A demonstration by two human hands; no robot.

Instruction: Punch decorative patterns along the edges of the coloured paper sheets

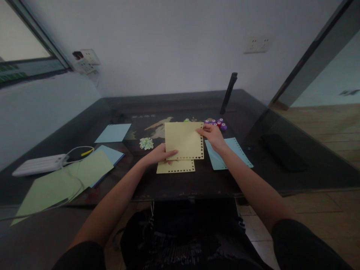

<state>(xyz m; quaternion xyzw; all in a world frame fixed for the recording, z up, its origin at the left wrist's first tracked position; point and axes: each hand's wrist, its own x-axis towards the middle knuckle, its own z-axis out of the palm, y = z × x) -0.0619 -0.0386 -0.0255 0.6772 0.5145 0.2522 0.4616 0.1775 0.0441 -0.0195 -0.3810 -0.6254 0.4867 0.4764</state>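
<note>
A pale yellow sheet of paper (182,138) is held up over the table, with small punched shapes along its right and bottom edges. My left hand (161,153) pinches its lower left, thumb on the front. At the upper right edge, my right hand (212,135) grips it between thumb and fingers. Beneath lies a second yellow sheet (176,167), also punched along its edges and partly covered. To the right, a light blue sheet (233,152) with a punched edge lies partly under my right forearm. A small pile of paper cutouts (146,143) sits left of the held sheet.
Several purple and red craft punches (219,124) stand behind my right hand. A blue sheet (114,133) lies at the left. Larger yellow-green sheets (67,176) and a white power strip (41,165) with its cable occupy the near left. A black flat object (282,153) lies right; a dark upright bar (229,93) stands behind.
</note>
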